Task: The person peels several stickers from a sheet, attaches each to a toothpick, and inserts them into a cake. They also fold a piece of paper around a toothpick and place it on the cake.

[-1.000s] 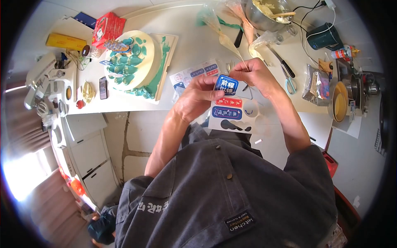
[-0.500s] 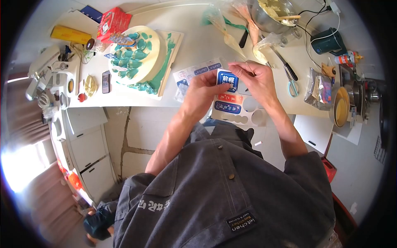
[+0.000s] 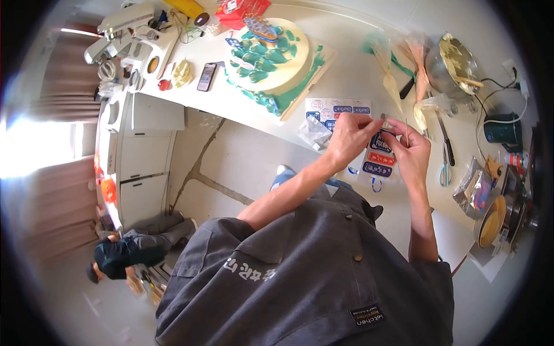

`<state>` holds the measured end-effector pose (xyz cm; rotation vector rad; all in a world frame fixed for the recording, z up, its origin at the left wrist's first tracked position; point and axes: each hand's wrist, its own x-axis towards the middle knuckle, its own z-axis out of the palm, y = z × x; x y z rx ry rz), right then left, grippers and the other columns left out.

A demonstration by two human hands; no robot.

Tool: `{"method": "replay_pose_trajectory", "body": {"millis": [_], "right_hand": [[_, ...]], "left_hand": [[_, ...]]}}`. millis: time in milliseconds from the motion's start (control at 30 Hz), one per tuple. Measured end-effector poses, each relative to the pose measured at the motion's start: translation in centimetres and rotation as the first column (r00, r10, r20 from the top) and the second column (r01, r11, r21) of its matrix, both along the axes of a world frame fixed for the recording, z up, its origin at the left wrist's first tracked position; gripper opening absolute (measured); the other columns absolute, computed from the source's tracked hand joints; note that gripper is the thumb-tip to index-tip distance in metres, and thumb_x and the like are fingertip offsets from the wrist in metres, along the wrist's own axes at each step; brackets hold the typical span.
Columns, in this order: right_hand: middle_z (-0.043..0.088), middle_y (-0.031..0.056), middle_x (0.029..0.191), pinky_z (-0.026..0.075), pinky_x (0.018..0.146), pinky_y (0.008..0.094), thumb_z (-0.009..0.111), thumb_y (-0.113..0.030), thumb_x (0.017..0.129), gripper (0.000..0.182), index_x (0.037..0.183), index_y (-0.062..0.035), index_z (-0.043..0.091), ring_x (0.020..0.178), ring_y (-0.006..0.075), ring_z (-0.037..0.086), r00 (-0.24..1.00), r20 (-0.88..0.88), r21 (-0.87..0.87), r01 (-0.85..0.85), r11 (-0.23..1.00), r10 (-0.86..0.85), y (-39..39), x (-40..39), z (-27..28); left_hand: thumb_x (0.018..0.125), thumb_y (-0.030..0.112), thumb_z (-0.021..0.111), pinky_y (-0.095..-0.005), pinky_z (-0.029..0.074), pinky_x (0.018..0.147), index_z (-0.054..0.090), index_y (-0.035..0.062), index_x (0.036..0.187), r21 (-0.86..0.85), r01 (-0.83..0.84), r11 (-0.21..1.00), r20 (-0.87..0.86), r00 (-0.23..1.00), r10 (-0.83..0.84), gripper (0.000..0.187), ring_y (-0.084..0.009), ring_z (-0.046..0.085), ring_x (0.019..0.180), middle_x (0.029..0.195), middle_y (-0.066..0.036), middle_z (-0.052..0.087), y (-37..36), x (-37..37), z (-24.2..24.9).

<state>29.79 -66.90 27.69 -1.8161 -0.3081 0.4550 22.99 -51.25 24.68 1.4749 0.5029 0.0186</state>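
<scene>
Head view: I see both hands pinched on a blue label above the sticker sheet.

My left hand (image 3: 350, 135) and right hand (image 3: 412, 154) meet over the table's near edge; the fingers of each close on the small blue label (image 3: 382, 142), held just above the sticker sheet (image 3: 378, 167); a second sheet (image 3: 337, 108) lies just left; the cake (image 3: 271, 57) sits further left on its board; scissors (image 3: 445, 167) lie right of my hands; a phone (image 3: 206, 76) rests left of the cake.
</scene>
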Motion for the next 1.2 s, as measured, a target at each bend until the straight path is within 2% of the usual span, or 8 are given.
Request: {"method": "replay_pose_trajectory", "body": {"millis": [167, 300, 433, 533, 700, 933, 1133, 1200], "right_hand": [[0.073, -0.0016, 0.086, 0.03, 0.051, 0.0204, 0.08, -0.002, 0.085, 0.008, 0.093, -0.0008, 0.078, 0.057, 0.0004, 0.039, 0.949, 0.314, 0.064, -0.021, 0.998, 0.0, -0.9, -1.4, -2.0], [0.065, -0.0066, 0.075, 0.028, 0.052, 0.0192, 0.083, -0.005, 0.085, 0.014, 0.098, -0.0031, 0.079, 0.058, 0.0006, 0.037, 0.972, 0.183, 0.089, 0.135, 0.987, -0.149, -1.1, -1.9, -2.8], [0.062, -0.0089, 0.074, 0.028, 0.053, 0.019, 0.084, -0.007, 0.084, 0.022, 0.106, -0.0041, 0.08, 0.06, 0.0002, 0.037, 0.933, 0.119, 0.172, 0.316, 0.933, -0.338, 0.0, -1.3, -3.9], [0.063, -0.0079, 0.075, 0.03, 0.053, 0.0196, 0.085, -0.007, 0.083, 0.021, 0.104, -0.0043, 0.08, 0.06, 0.0011, 0.037, 0.943, 0.047, 0.186, 0.317, 0.93, -0.33, 0.1, -1.1, -3.6], [0.076, 0.0118, 0.095, 0.055, 0.083, 0.0262, 0.081, -0.001, 0.084, 0.027, 0.109, 0.0068, 0.074, 0.087, 0.0143, 0.07, 0.854, -0.386, 0.318, 0.478, 0.819, -0.349, 0.4, -0.7, -3.2], [0.072, 0.0033, 0.085, 0.046, 0.068, 0.0215, 0.083, -0.009, 0.086, 0.025, 0.106, 0.0033, 0.076, 0.073, 0.0067, 0.06, 0.953, -0.198, 0.076, 0.248, 0.966, -0.229, -0.8, -0.1, -3.8], [0.07, -0.0004, 0.078, 0.037, 0.055, 0.0197, 0.081, -0.011, 0.088, 0.021, 0.104, 0.002, 0.077, 0.062, 0.0035, 0.053, 0.839, -0.393, 0.295, 0.503, 0.812, -0.377, -0.9, 0.8, -3.5], [0.064, -0.0035, 0.071, 0.021, 0.045, 0.0214, 0.077, -0.012, 0.092, 0.023, 0.109, 0.0019, 0.073, 0.047, 0.0015, 0.032, 0.821, -0.439, 0.334, 0.526, 0.782, -0.365, -2.1, 2.0, -3.9]], "left_hand": [[0.099, 0.025, 0.069, -0.0311, 0.058, 0.065, 0.075, -0.0009, 0.098, -0.473, -0.224, 0.852, -0.151, 0.974, 0.172, 0.026, -0.0165, 0.069, 0.072, 0.086, -0.007, 0.072, -0.3, -0.4, -0.2], [0.099, 0.028, 0.07, -0.0283, 0.055, 0.067, 0.073, -0.0006, 0.102, -0.55, -0.24, 0.8, -0.144, 0.971, 0.193, 0.029, -0.0136, 0.067, 0.074, 0.089, -0.005, 0.07, -0.4, -1.0, -0.9], [0.1, 0.029, 0.068, -0.027, 0.047, 0.069, 0.073, -0.0015, 0.103, -0.186, -0.037, 0.982, -0.056, 0.998, 0.027, 0.031, -0.0082, 0.058, 0.075, 0.085, 0.0, 0.066, -1.1, -1.7, 0.9], [0.095, 0.019, 0.071, -0.0281, 0.045, 0.061, 0.074, -0.0042, 0.096, -0.184, -0.081, 0.98, 0.014, 0.996, 0.085, 0.023, -0.0099, 0.057, 0.065, 0.078, -0.003, 0.068, -2.4, -2.0, -3.3], [0.091, 0.007, 0.07, -0.0279, 0.055, 0.071, 0.075, -0.0062, 0.103, -0.515, -0.116, 0.849, -0.11, 0.992, 0.068, 0.019, -0.0154, 0.071, 0.077, 0.09, -0.011, 0.076, -1.5, -1.4, -1.1], [0.098, 0.016, 0.066, -0.0272, 0.051, 0.071, 0.074, -0.0075, 0.103, -0.232, -0.007, 0.973, -0.052, 0.999, -0.006, 0.026, -0.0112, 0.065, 0.078, 0.087, -0.008, 0.073, -1.2, -1.0, -1.6], [0.1, 0.02, 0.064, -0.0264, 0.049, 0.07, 0.073, -0.0078, 0.102, -0.286, -0.144, 0.947, -0.083, 0.989, 0.125, 0.029, -0.009, 0.061, 0.077, 0.084, -0.005, 0.071, -2.1, -1.0, -2.9], [0.1, 0.02, 0.064, -0.0262, 0.048, 0.071, 0.073, -0.0074, 0.102, -0.359, -0.197, 0.912, -0.107, 0.98, 0.17, 0.029, -0.0089, 0.06, 0.078, 0.084, -0.004, 0.071, -2.5, -0.7, -3.5]]}}
